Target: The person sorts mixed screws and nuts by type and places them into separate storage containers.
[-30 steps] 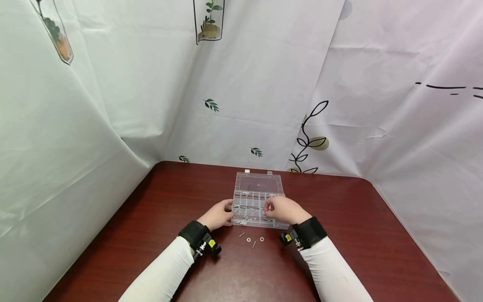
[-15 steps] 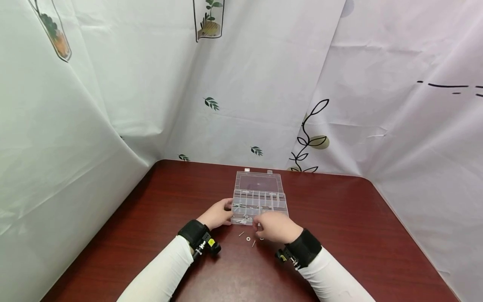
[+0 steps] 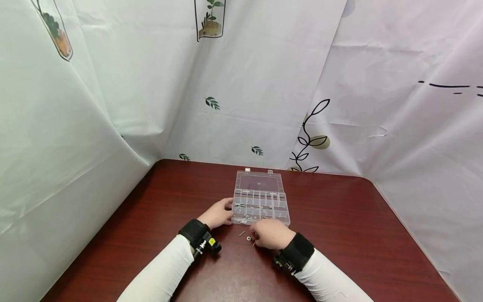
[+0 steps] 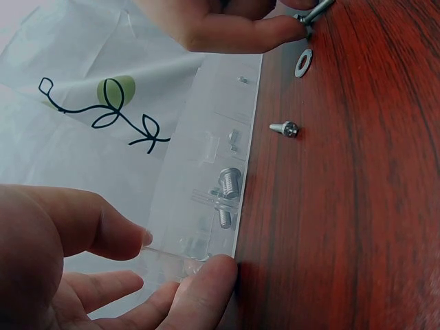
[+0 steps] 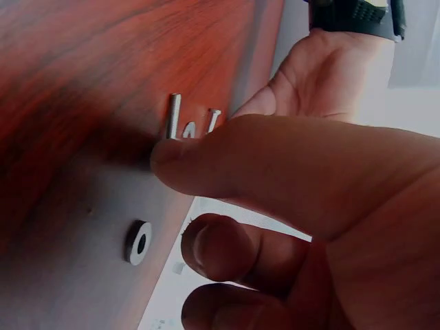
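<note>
A clear plastic compartment box (image 3: 259, 183) lies with its lid folded back, several bolts and washers inside. At its left side, my left hand (image 3: 216, 214) grips the box's corner between thumb and fingers. My right hand (image 3: 273, 233) is low at the table in front of the box. Its thumb and a fingertip pinch one end of a thin metal screw (image 5: 174, 113); the thumb hides that end in the right wrist view. Close by lie a flat washer (image 4: 302, 63) and a second screw (image 4: 284, 129). Another washer (image 5: 139, 242) lies beneath the right hand, hidden from the head view.
The dark red wooden table (image 3: 181, 268) extends around both arms. White fabric sheets (image 3: 241, 84) with plant drawings hang behind it and along both sides. Each wrist carries a black strap with a small camera.
My right hand has moved from over the box's right-hand compartments toward me and down to the screw on the table. My left hand has stayed on the box.
</note>
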The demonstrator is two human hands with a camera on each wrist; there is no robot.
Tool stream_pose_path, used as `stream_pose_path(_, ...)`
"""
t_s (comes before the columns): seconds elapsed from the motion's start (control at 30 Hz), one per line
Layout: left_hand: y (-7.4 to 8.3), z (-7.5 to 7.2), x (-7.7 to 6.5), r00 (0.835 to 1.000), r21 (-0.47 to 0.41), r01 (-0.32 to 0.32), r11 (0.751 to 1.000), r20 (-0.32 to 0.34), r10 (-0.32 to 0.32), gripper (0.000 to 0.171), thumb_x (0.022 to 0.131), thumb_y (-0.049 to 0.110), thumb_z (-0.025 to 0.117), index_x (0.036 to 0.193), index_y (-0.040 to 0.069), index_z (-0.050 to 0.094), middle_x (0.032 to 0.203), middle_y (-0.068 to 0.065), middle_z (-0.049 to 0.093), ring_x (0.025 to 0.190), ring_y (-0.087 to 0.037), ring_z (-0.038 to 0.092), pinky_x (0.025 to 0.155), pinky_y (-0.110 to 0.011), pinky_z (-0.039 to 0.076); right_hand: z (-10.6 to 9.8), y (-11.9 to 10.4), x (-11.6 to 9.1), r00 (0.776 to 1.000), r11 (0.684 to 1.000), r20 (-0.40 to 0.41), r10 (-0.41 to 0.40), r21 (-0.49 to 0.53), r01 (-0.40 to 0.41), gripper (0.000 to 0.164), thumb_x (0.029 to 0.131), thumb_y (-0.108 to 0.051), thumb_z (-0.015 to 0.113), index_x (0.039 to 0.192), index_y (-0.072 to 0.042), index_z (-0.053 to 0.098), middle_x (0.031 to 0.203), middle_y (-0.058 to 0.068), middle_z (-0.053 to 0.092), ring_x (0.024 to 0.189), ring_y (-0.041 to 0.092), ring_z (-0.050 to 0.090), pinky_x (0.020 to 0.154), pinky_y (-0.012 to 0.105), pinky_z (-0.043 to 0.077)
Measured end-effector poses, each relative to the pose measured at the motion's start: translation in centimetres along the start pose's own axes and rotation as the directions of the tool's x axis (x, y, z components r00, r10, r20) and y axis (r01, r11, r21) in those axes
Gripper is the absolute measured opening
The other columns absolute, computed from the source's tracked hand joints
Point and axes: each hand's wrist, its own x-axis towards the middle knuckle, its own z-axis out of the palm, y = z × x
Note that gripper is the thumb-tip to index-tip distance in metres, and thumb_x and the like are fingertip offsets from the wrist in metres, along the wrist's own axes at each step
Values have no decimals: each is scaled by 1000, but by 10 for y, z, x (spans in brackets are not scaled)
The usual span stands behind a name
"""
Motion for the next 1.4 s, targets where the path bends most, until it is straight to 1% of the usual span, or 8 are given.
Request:
stream_pose_path(0.27, 0, 0, 1, 1000, -8, 0, 1000, 4, 0, 57, 91, -3, 53, 146, -6, 38, 126, -24, 55, 93, -26, 65, 71, -38, 60, 1, 0, 0, 1000, 1000, 4, -3, -2, 3, 28, 74, -16, 76, 65, -22, 51, 59, -13, 42, 55, 7, 42, 48, 25, 36)
stream_pose_path(0.4, 0, -1, 0, 1000, -9, 2, 1000, 7, -2, 57, 92, -2, 54, 147, -5, 38, 126, -24, 55, 93, -26, 65, 71, -38, 60, 1, 0, 0, 1000, 1000, 10, -5, 1, 5, 29, 75, -16, 76, 65, -22, 49, 60, -12, 42, 56, 7, 43, 49, 25, 37)
stream_pose_path(0.57, 2, -1, 0, 1000, -4, 0, 1000, 8, 0, 57, 92, -3, 53, 147, -6, 37, 126, -24, 55, 94, -26, 65, 71, -38, 60, 2, 1, 0, 1000, 1000, 15, -3, -1, 3, 29, 76, -18, 76, 66, -22, 48, 59, -12, 41, 56, 7, 42, 49, 26, 37)
stream_pose_path(0.8, 1, 0, 0, 1000, -2, -2, 1000, 7, 2, 58, 91, -3, 53, 147, -6, 37, 127, -24, 54, 93, -26, 65, 71, -38, 60, 1, 0, 0, 1000, 1000, 18, -2, 1, 2, 28, 74, -20, 74, 65, -22, 48, 59, -12, 42, 55, 7, 43, 49, 26, 37)
stream_pose_path(0.9, 0, -1, 1, 1000, -1, 1, 1000, 9, -1, 59, 92, -2, 54, 147, -6, 36, 127, -24, 54, 94, -26, 65, 71, -38, 60, -3, -1, 0, 1000, 1000, 18, 7, 10, -7, 27, 75, -21, 73, 64, -23, 49, 58, -13, 43, 54, 7, 43, 48, 26, 38)
stream_pose_path(1.1, -1, -2, 1, 1000, -9, 5, 1000, 5, -5, 59, 92, -1, 55, 147, -6, 36, 128, -25, 54, 94, -27, 66, 71, -38, 60, -19, 5, 1, 999, 995, 2, 48, 91, -48, 21, 78, -20, 68, 66, -24, 52, 58, -13, 45, 54, 6, 43, 47, 25, 36)
stream_pose_path(1.23, -1, -2, 2, 1000, -6, 1, 1000, 4, -1, 59, 91, -1, 55, 148, -6, 36, 127, -24, 55, 94, -26, 66, 71, -38, 60, -30, 14, 1, 997, 990, -29, 73, 122, -69, 11, 75, -18, 64, 70, -23, 56, 60, -14, 47, 56, 5, 45, 50, 24, 38)
stream_pose_path(1.4, -3, -2, 3, 1000, -8, 6, 1000, 7, -6, 59, 93, 0, 54, 148, -5, 36, 127, -24, 55, 94, -26, 66, 72, -37, 60, -46, 26, 1, 988, 980, -76, 134, 156, -121, 9, 79, -19, 61, 74, -24, 56, 61, -13, 47, 57, 5, 45, 52, 25, 39)
